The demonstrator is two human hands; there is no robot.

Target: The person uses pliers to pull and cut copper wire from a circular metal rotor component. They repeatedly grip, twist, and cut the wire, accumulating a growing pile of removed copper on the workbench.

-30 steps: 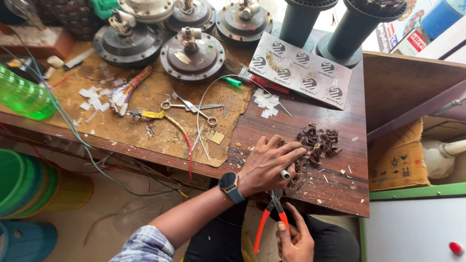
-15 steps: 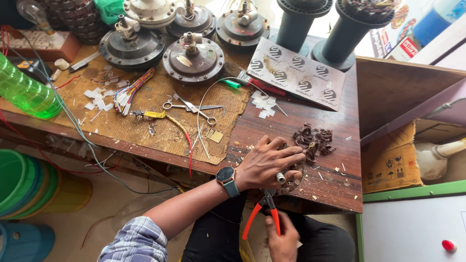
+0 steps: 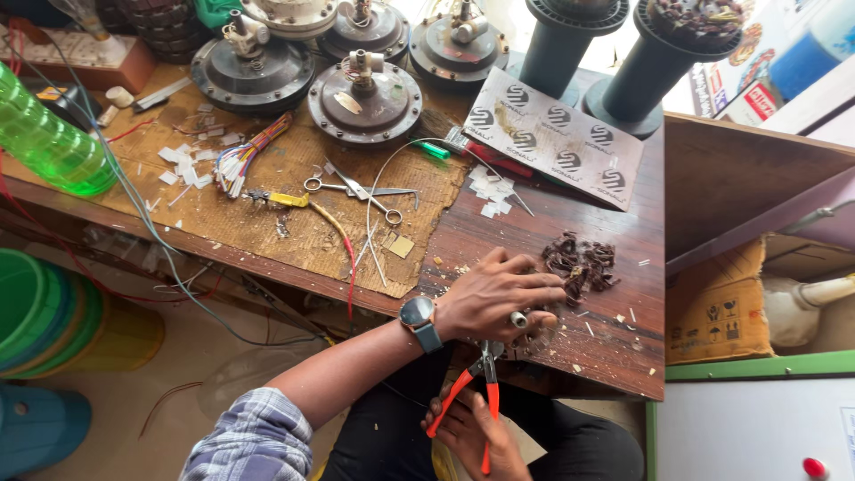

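Workshop counter (image 3: 552, 232) of dark wood fills the view, its near edge directly above the seated person's lap. Nearest the camera, the right hand (image 3: 472, 436) sits below the counter edge, closed around the orange handles of a pair of pliers (image 3: 476, 392); the jaws point up toward the other hand, which places the tool where it can work on a small part. Just above, the left hand (image 3: 494, 298) rests palm-down on the counter edge, fingers curled, with a small metal sleeve (image 3: 518, 319) pinched at its fingertips; whether it also grips a wire cannot be told. A wristwatch (image 3: 419, 318) sits on that wrist. Touching the left fingertips on the far side lies a heap of dark brown coiled scraps (image 3: 581, 263), kept within reach. Pale chips are scattered around it. Farther left of the hands, a frayed cardboard mat (image 3: 267, 205) carries scissors (image 3: 356, 190), a bundle of coloured wires (image 3: 245, 160) and white paper slips. A green bottle (image 3: 44, 142) stands at the far left. Beyond, round motor housings (image 3: 365, 98) and two dark spools (image 3: 614, 53) line the back.
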